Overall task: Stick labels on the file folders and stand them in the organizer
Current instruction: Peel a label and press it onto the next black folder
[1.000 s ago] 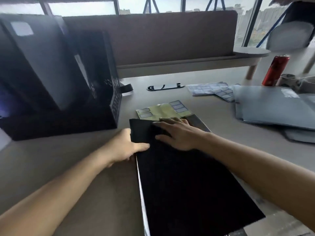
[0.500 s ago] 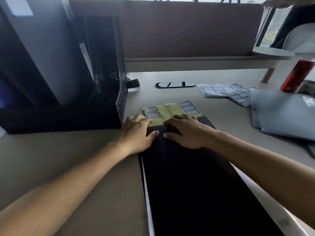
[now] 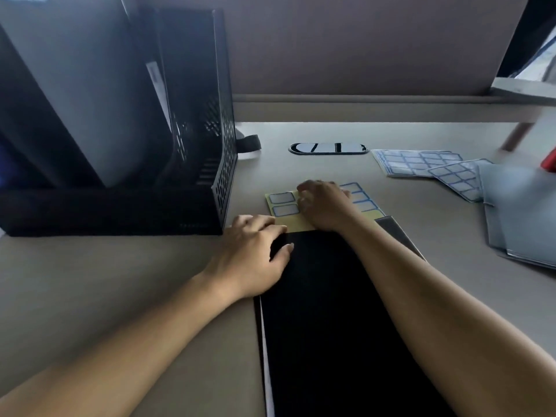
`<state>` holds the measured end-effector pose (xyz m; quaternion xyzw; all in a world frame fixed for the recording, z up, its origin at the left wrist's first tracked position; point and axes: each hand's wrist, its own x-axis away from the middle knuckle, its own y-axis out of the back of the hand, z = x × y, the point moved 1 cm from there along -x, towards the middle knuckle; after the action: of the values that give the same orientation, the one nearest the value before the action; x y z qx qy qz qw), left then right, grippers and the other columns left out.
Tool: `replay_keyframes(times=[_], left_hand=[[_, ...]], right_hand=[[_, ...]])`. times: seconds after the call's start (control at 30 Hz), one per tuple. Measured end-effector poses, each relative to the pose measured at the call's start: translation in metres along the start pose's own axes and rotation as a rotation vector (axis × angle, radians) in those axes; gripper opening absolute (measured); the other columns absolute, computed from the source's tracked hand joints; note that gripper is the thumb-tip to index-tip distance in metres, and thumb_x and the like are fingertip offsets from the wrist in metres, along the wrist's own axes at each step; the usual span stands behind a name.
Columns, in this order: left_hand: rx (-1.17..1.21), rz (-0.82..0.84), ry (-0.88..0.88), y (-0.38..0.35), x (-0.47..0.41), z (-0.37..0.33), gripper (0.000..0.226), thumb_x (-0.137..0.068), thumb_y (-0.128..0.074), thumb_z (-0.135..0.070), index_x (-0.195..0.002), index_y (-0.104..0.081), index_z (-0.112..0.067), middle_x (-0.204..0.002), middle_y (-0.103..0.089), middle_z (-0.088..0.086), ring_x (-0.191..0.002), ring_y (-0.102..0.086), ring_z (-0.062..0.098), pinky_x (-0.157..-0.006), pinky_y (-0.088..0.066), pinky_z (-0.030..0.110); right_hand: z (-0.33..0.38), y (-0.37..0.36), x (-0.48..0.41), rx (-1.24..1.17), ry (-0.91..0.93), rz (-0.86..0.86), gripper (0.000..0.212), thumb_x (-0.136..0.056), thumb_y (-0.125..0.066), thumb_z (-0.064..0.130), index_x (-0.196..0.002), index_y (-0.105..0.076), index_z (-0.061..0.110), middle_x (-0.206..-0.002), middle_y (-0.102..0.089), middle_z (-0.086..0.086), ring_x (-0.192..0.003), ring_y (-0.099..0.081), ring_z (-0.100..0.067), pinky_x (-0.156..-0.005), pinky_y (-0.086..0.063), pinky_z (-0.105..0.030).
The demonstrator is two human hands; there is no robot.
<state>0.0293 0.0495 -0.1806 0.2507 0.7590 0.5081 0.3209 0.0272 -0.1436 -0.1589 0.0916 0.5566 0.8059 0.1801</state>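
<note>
Lying flat on the desk [image 3: 105,281] straight ahead, the black folder [image 3: 331,311] runs from the near edge of view up to the yellow sheet [image 3: 296,225] of labels [image 3: 282,198]. Whether the sheet's lower edge only meets the folder's top or slips under it, I cannot tell. The folder looks like a thin, stiff cover with a matte face and a pale strip down its left side. I judge it light, apt to slide on the smooth desk and to flex if lifted by one corner, so a grip along a long edge would suit standing it up. The left hand [image 3: 252,257] rests on its top-left corner, fingers loosely spread and gently bent, thumb laid on the cover, holding nothing. The right hand [image 3: 323,203] sits over the sheet's middle with fingers curled down onto it; whether the tips have a label pinched is hidden. The labels are small rounded rectangles, pale with blue borders, probably thin and floppy and best peeled from a corner. Left of the hands stands the black perforated organizer [image 3: 222,164], with grey folders [image 3: 90,85] upright in it. To the right lie spare sheets [image 3: 415,162] and a pile [image 3: 517,212] of pale folders.
</note>
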Motion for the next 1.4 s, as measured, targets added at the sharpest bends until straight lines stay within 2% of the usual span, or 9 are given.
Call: replay_keyframes(times=[0.13, 0.3, 0.4, 0.57, 0.7, 0.77, 0.83, 1.03, 1.4], left_hand=[[-0.019, 0.025, -0.016, 0.000, -0.002, 0.000, 0.073, -0.081, -0.022, -0.065, -0.128, -0.063, -0.027, -0.134, -0.057, -0.003, -0.125, -0.044, 0.027, -0.105, -0.038, 0.042], [-0.017, 0.016, -0.023, 0.002, -0.003, 0.001, 0.071, -0.083, -0.023, -0.063, -0.128, -0.063, -0.024, -0.131, -0.059, -0.002, -0.123, -0.047, 0.028, -0.104, -0.040, 0.044], [-0.023, 0.022, -0.017, 0.002, -0.003, 0.001, 0.073, -0.082, -0.021, -0.063, -0.129, -0.062, -0.024, -0.133, -0.057, -0.003, -0.124, -0.045, 0.027, -0.105, -0.038, 0.043], [-0.017, 0.015, -0.020, 0.001, -0.003, 0.002, 0.073, -0.083, -0.022, -0.063, -0.129, -0.062, -0.023, -0.132, -0.058, -0.003, -0.124, -0.045, 0.026, -0.105, -0.039, 0.044], [-0.010, 0.017, -0.023, 0.001, -0.003, 0.002, 0.074, -0.082, -0.021, -0.063, -0.131, -0.061, -0.024, -0.134, -0.056, -0.004, -0.126, -0.043, 0.025, -0.106, -0.037, 0.045], [-0.005, 0.025, -0.019, 0.002, -0.002, 0.002, 0.074, -0.082, -0.019, -0.063, -0.132, -0.059, -0.025, -0.138, -0.053, -0.005, -0.129, -0.040, 0.024, -0.108, -0.035, 0.044], [-0.011, 0.044, -0.014, 0.001, -0.002, 0.001, 0.070, -0.085, -0.022, -0.062, -0.135, -0.056, -0.026, -0.145, -0.048, -0.006, -0.132, -0.036, 0.024, -0.110, -0.031, 0.042], [-0.019, 0.076, -0.011, 0.003, -0.002, 0.000, 0.063, -0.088, -0.027, -0.055, -0.140, -0.050, -0.028, -0.151, -0.042, -0.010, -0.133, -0.030, 0.021, -0.111, -0.027, 0.039], [-0.011, 0.061, -0.014, 0.002, -0.001, -0.001, 0.059, -0.089, -0.030, -0.052, -0.136, -0.055, -0.026, -0.149, -0.046, -0.007, -0.130, -0.035, 0.024, -0.109, -0.030, 0.041]], right_hand=[[-0.003, -0.003, -0.004, 0.051, -0.010, 0.049, 0.052, -0.101, -0.041, 0.041, -0.151, -0.033, 0.028, -0.157, -0.035, -0.002, -0.147, -0.021, -0.027, -0.113, -0.018, -0.050], [-0.008, -0.001, -0.011, 0.112, -0.014, 0.029, 0.059, -0.096, -0.043, 0.056, -0.147, -0.037, 0.027, -0.149, -0.031, -0.004, -0.140, -0.023, -0.031, -0.110, -0.020, -0.051], [-0.009, 0.000, -0.014, 0.128, -0.003, 0.011, 0.054, -0.095, -0.041, 0.059, -0.138, -0.047, 0.027, -0.142, -0.039, -0.007, -0.137, -0.026, -0.033, -0.109, -0.021, -0.053], [-0.001, 0.000, -0.007, 0.082, 0.078, -0.058, 0.034, -0.098, -0.041, 0.047, -0.118, -0.060, 0.027, -0.130, -0.049, -0.007, -0.130, -0.031, -0.030, -0.107, -0.026, -0.051], [0.003, 0.004, -0.005, 0.037, 0.077, -0.014, 0.025, -0.097, -0.044, 0.027, -0.114, -0.062, 0.027, -0.124, -0.054, -0.002, -0.125, -0.036, -0.028, -0.095, -0.027, -0.044], [0.004, 0.008, -0.006, -0.012, 0.033, 0.037, 0.031, -0.093, -0.043, 0.017, -0.112, -0.065, 0.028, -0.121, -0.058, -0.002, -0.122, -0.040, -0.027, -0.092, -0.029, -0.041], [0.005, 0.008, -0.009, -0.069, -0.043, 0.084, 0.039, -0.090, -0.042, 0.011, -0.111, -0.069, 0.028, -0.119, -0.062, -0.003, -0.121, -0.045, -0.028, -0.102, -0.036, -0.044], [0.005, -0.001, -0.025, -0.114, -0.176, 0.140, 0.037, -0.082, -0.043, 0.016, -0.109, -0.069, 0.015, -0.120, -0.064, -0.014, -0.109, -0.056, -0.035, -0.101, -0.046, -0.050], [0.002, 0.000, -0.023, -0.326, -0.277, 0.083, 0.029, -0.086, -0.053, 0.013, -0.109, -0.070, 0.011, -0.107, -0.067, -0.010, -0.097, -0.062, -0.030, -0.093, -0.052, -0.044]])
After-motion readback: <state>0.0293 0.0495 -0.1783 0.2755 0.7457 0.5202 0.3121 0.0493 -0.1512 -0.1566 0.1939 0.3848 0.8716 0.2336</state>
